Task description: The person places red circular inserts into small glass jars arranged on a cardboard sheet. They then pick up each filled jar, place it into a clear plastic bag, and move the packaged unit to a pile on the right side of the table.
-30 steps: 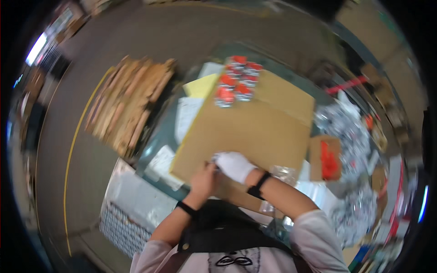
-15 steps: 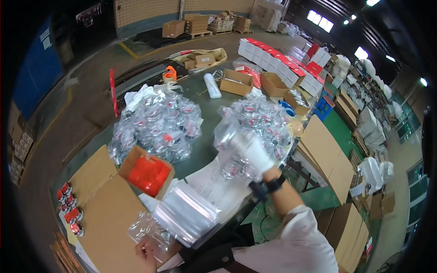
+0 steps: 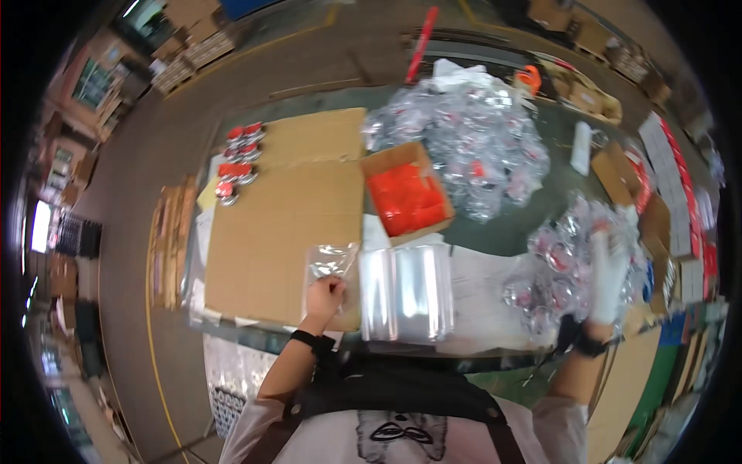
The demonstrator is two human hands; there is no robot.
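Note:
My left hand (image 3: 326,295), bare, is closed on a clear plastic bag (image 3: 332,260) that lies over the near right part of a cardboard sheet (image 3: 286,224). Just right of it is a stack of flat clear plastic bags (image 3: 406,294). My right hand (image 3: 609,267), in a white glove and blurred by motion, is over the right-hand pile of bagged round parts (image 3: 558,255). Its fingers are too smeared to show whether they grip anything. An open carton of red packets (image 3: 408,193) stands beyond the bag stack.
Several red-and-silver parts (image 3: 239,158) stand at the cardboard's left edge. A larger heap of bagged parts (image 3: 471,139) is at the back. Open cartons (image 3: 616,174) and white-and-red boxes (image 3: 671,185) line the right side. An orange tape dispenser (image 3: 529,79) sits at the far edge.
The view has swung left, so the table contents appear farther right. My left hand now shows fully, closed on the clear bag. My right hand remains around the right-hand pile, still blurred.

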